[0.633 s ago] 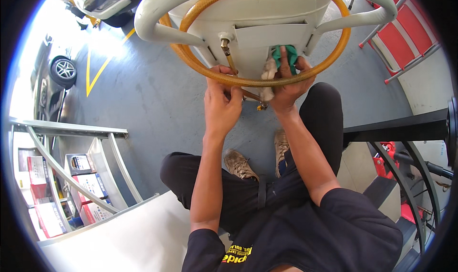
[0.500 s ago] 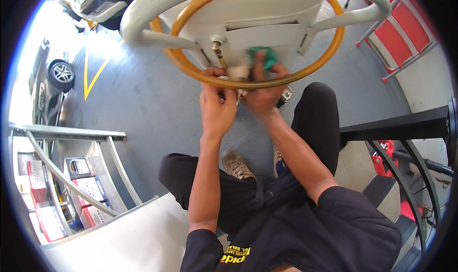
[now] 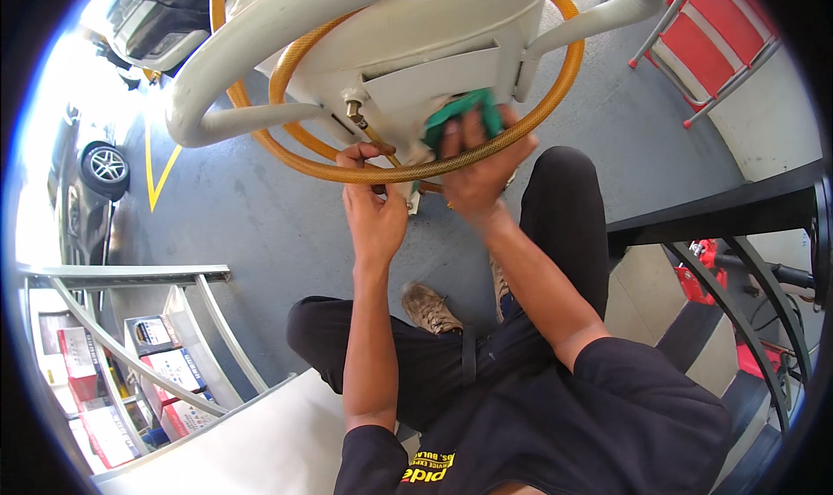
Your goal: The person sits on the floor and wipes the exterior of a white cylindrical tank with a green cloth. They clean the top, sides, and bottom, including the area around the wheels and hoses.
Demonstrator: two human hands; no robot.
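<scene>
Hands raised to underside of white moulded unit overhead. Right hand closed on green cloth, pressing it against the unit's flat panel. Left hand fingers pinched on yellow hose just below brass fitting. Grey floor beneath.

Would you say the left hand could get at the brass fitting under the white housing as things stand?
Probably yes. The left hand grips the yellow hose just below the brass fitting, with open space between them. The right hand presses a green cloth further right, clear of that path.
</scene>
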